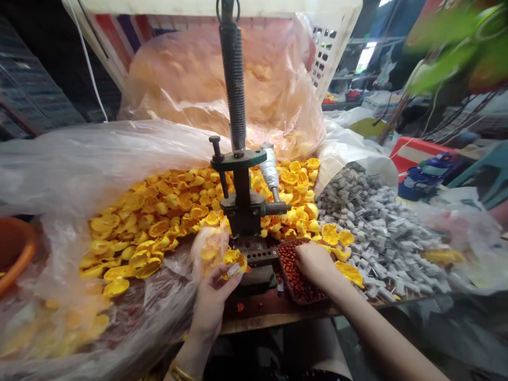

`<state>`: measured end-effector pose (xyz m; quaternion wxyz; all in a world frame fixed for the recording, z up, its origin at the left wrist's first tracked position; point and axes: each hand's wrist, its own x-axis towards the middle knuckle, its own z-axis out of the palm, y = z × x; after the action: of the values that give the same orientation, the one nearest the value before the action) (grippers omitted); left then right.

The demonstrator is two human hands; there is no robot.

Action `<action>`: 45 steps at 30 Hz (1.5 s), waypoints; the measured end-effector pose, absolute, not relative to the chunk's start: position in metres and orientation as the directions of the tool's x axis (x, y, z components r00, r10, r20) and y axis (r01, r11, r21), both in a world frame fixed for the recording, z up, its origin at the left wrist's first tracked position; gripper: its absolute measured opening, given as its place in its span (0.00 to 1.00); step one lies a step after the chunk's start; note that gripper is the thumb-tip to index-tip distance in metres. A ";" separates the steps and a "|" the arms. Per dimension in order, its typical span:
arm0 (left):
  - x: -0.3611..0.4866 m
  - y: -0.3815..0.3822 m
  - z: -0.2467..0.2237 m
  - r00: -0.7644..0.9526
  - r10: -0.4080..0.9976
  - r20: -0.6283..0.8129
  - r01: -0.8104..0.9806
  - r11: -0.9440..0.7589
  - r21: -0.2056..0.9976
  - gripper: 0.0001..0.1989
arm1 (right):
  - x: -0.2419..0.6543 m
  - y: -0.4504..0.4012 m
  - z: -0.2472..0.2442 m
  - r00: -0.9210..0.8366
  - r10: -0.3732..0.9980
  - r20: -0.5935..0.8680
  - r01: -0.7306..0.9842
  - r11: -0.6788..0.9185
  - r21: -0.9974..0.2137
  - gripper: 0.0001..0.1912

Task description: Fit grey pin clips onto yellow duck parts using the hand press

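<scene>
My left hand [212,299] pinches a yellow plastic half-shell [240,259] with a small pale grey block [233,270] in it, just in front of the hand press [242,211]. Several holes run along the metal bar at the press's base. My right hand [315,263] reaches down into a dark tray [305,303] of small red-brown pieces [288,260]. Its fingers are curled in among them, and what they grip, if anything, is hidden. The tray stands against the right side of the press base.
Yellow half-shells [159,206] are heaped behind and left of the press. Grey blocks with thin metal pins [369,238] lie piled at right. Clear plastic sheeting [71,164] drapes the left side. An orange tub [18,254] sits at far left, and a white crate [333,47] stands behind.
</scene>
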<state>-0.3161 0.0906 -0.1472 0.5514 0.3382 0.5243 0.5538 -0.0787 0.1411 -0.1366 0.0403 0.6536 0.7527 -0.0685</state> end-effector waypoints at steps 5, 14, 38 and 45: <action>-0.320 0.093 -0.139 -0.162 0.923 -0.348 -0.419 0.255 0.871 0.21 | -0.081 0.140 -0.124 -0.151 0.979 -0.140 0.986 0.139 -0.094 0.12; -0.315 0.095 -0.134 -0.070 0.919 -0.389 -0.530 0.296 0.794 0.21 | -0.145 0.111 -0.127 -0.311 0.891 0.331 0.206 0.403 -0.892 0.09; -0.319 0.107 -0.154 -0.132 0.967 -0.220 -0.348 0.163 0.923 0.17 | -0.167 0.120 -0.155 -0.022 0.964 0.264 0.406 0.250 -0.879 0.03; -0.321 0.148 -0.168 -0.056 0.991 0.123 0.197 -0.110 0.974 0.11 | -0.120 0.174 -0.148 0.030 0.956 0.292 0.537 0.231 -0.811 0.08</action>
<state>-0.3209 0.1482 -0.1683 0.4015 0.5575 0.5327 0.4942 -0.1200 0.1739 -0.1477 -0.4345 0.5712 0.6533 -0.2411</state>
